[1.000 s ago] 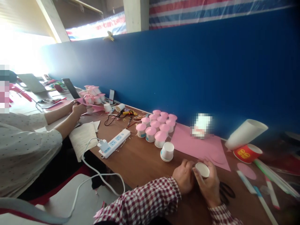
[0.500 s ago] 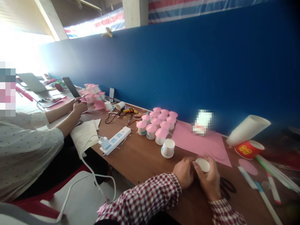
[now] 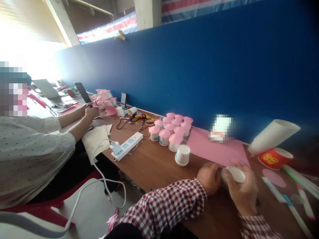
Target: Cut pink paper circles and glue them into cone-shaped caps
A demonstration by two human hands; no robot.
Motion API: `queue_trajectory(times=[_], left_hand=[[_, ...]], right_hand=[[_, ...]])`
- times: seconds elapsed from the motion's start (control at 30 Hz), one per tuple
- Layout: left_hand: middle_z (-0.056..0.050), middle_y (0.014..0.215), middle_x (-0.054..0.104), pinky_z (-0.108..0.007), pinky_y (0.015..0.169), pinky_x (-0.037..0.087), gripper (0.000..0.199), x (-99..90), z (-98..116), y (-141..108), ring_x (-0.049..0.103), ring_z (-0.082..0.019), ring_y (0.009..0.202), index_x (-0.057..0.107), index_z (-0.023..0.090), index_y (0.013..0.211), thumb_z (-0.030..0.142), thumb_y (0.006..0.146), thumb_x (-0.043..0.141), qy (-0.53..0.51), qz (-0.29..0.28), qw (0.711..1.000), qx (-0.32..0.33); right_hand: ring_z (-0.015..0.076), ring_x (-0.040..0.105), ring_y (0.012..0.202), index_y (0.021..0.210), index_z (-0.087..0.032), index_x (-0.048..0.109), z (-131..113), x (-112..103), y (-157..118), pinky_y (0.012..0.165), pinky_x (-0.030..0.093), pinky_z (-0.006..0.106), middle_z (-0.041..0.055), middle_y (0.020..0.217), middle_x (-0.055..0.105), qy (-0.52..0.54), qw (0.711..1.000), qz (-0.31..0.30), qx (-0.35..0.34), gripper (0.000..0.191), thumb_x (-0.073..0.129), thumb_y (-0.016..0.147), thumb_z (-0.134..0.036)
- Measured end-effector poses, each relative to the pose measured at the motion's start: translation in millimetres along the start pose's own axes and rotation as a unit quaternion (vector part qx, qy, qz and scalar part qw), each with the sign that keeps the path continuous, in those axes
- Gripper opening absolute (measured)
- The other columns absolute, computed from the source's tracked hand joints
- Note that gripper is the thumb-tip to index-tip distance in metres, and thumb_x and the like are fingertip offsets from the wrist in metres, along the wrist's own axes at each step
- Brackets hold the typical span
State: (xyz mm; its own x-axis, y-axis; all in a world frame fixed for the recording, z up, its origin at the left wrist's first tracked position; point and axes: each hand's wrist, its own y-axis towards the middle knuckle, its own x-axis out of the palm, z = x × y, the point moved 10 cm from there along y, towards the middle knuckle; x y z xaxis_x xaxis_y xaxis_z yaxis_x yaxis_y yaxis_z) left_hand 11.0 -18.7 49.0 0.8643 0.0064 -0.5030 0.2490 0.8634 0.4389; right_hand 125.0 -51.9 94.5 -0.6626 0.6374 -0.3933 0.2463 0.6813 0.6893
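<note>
My right hand [image 3: 243,191] is wrapped around a small white paper cup [image 3: 236,174], its round opening facing up. Close against its left side is my left hand [image 3: 209,178], fingers curled in; what they pinch, if anything, is hidden. Further left on the brown table stands an upside-down white paper cup [image 3: 183,153], apparently resting on another round white piece. Behind it are several white cups topped with pink paper cones [image 3: 175,140]. A sheet of pink paper [image 3: 214,151] lies beyond my hands. Dark scissors are mostly covered by my right hand.
To the right are a white paper tube [image 3: 271,137], a red paper cup [image 3: 272,159], a pink paper disc [image 3: 274,177] and several strips or sticks. A white power strip [image 3: 129,146] with a cable lies left. Another person's hands [image 3: 91,111] hold scissors at pink paper. A blue partition [image 3: 199,73] stands behind.
Both my hands have moved right across the table with the cup, covering most of the scissors. The whole view has also shifted slightly. The cone-topped cups have stayed in place.
</note>
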Motion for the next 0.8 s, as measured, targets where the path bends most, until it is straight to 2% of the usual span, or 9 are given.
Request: queue_trajectory(times=[0.17,0.33,0.4,0.43,0.47,0.53,0.57,0.67,0.8], left_hand=[[-0.009,0.102,0.063,-0.032,0.087,0.045,0.029,-4.2,-7.3,-1.0,0.057,-0.019,0.093,0.057,0.014,0.107,0.016,0.083,0.042,-0.080,0.005,0.997,-0.019],[-0.009,0.104,0.064,-0.035,0.086,0.047,0.031,12.0,-28.2,-1.7,0.059,-0.019,0.094,0.056,0.015,0.112,0.020,0.083,0.047,-0.213,-0.012,0.972,-0.101],[-0.010,0.102,0.064,-0.036,0.084,0.048,0.035,21.3,-46.8,-3.1,0.060,-0.019,0.090,0.054,0.014,0.113,0.023,0.079,0.054,-0.287,-0.004,0.941,-0.178],[-0.010,0.101,0.064,-0.036,0.082,0.049,0.036,27.6,-54.5,-4.3,0.060,-0.018,0.088,0.054,0.013,0.111,0.024,0.077,0.057,-0.336,-0.007,0.917,-0.217],[-0.009,0.098,0.064,-0.036,0.079,0.050,0.035,34.6,-59.9,-5.8,0.061,-0.017,0.084,0.054,0.012,0.108,0.025,0.076,0.059,-0.394,-0.015,0.883,-0.253],[-0.007,0.081,0.063,-0.035,0.068,0.052,0.028,50.6,-59.2,-9.3,0.061,-0.015,0.068,0.057,0.010,0.096,0.031,0.077,0.058,-0.492,-0.069,0.812,-0.307],[-0.005,0.072,0.061,-0.033,0.063,0.052,0.028,52.6,-56.7,-9.9,0.060,-0.014,0.063,0.058,0.009,0.091,0.032,0.075,0.060,-0.515,-0.086,0.792,-0.317],[-0.002,0.066,0.059,-0.026,0.057,0.050,0.030,45.5,-53.0,-8.7,0.058,-0.012,0.059,0.058,0.010,0.083,0.034,0.067,0.068,-0.550,-0.082,0.767,-0.322],[-0.002,0.070,0.061,-0.024,0.064,0.049,0.033,31.8,-50.8,-3.5,0.059,-0.010,0.065,0.060,0.011,0.081,0.035,0.062,0.073,-0.585,-0.034,0.757,-0.290]], right_hand=[[0.0276,0.060,0.090,0.111,-0.011,0.054,-0.3,0.7,1.1,0.080,0.047,0.041,0.0166,0.103,0.062,0.011,1.000,0.005,0.008,0.056,0.062,0.073,-0.051],[0.0303,0.058,0.095,0.107,-0.010,0.056,10.2,-7.8,4.4,0.084,0.044,0.046,0.0180,0.103,0.061,0.010,0.998,0.034,0.046,0.057,0.057,0.074,-0.056],[0.0315,0.058,0.095,0.104,-0.010,0.057,18.1,-10.1,5.0,0.085,0.043,0.048,0.0188,0.103,0.061,0.001,0.996,0.042,0.076,0.057,0.054,0.074,-0.058],[0.0316,0.058,0.094,0.104,-0.010,0.057,22.8,-10.7,4.7,0.085,0.043,0.048,0.0187,0.102,0.061,0.004,0.995,0.045,0.094,0.057,0.053,0.075,-0.058],[0.0311,0.058,0.093,0.105,-0.010,0.056,27.6,-10.4,4.0,0.084,0.044,0.048,0.0181,0.101,0.061,0.014,0.992,0.046,0.113,0.057,0.052,0.075,-0.057],[0.0284,0.059,0.090,0.110,-0.011,0.053,36.3,-9.7,1.5,0.080,0.046,0.045,0.0163,0.100,0.061,0.056,0.986,0.055,0.145,0.054,0.050,0.078,-0.054],[0.0268,0.059,0.089,0.110,-0.011,0.053,39.4,-9.3,0.1,0.078,0.047,0.043,0.0156,0.100,0.061,0.079,0.983,0.062,0.155,0.052,0.049,0.080,-0.052],[0.0241,0.058,0.087,0.102,-0.011,0.055,42.2,-7.9,-2.2,0.075,0.047,0.039,0.0148,0.099,0.060,0.096,0.980,0.067,0.159,0.046,0.043,0.083,-0.051],[0.0226,0.057,0.086,0.103,-0.013,0.054,46.1,2.6,-2.7,0.074,0.047,0.037,0.0132,0.099,0.060,0.131,0.976,0.024,0.173,0.044,0.039,0.085,-0.050]])
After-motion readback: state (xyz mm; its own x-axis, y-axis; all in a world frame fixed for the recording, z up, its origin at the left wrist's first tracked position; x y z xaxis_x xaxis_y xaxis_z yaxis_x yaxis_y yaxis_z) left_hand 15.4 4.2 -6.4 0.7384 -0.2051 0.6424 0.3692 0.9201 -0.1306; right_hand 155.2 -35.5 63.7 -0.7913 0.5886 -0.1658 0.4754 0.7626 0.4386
